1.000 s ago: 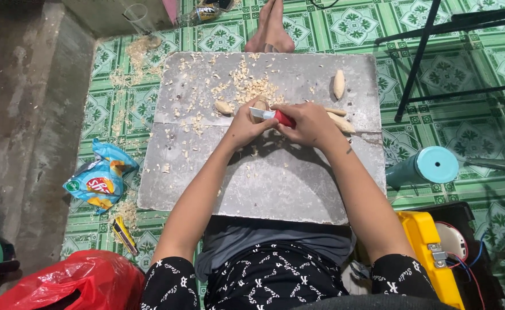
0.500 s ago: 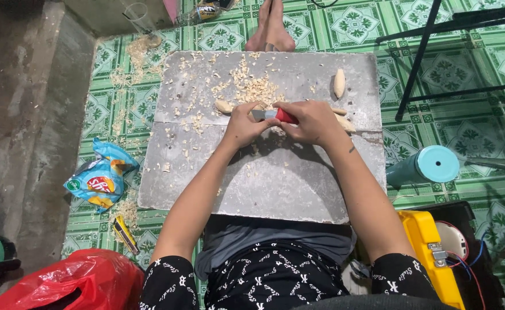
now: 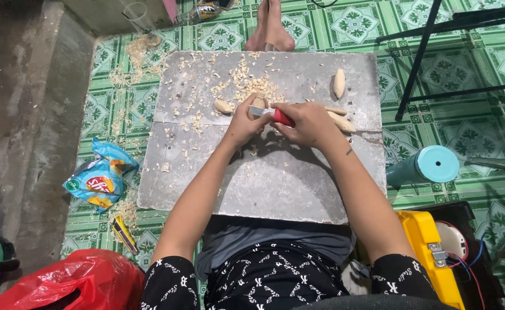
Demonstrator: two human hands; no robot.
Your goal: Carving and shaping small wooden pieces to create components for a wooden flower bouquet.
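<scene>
Centrally, a grey board (image 3: 275, 178) strewn with wood shavings (image 3: 247, 80) lies over the person's lap, and at its middle the right hand (image 3: 307, 123) is closed on a red-handled knife (image 3: 275, 115) just beside the left hand (image 3: 247, 123), clamped on a small wooden piece (image 3: 258, 102).

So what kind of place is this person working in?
Probably a home floor used as a makeshift carving spot: green patterned floor tiles, a grey board strewn with wood shavings, and a snack bag alongside.
</scene>
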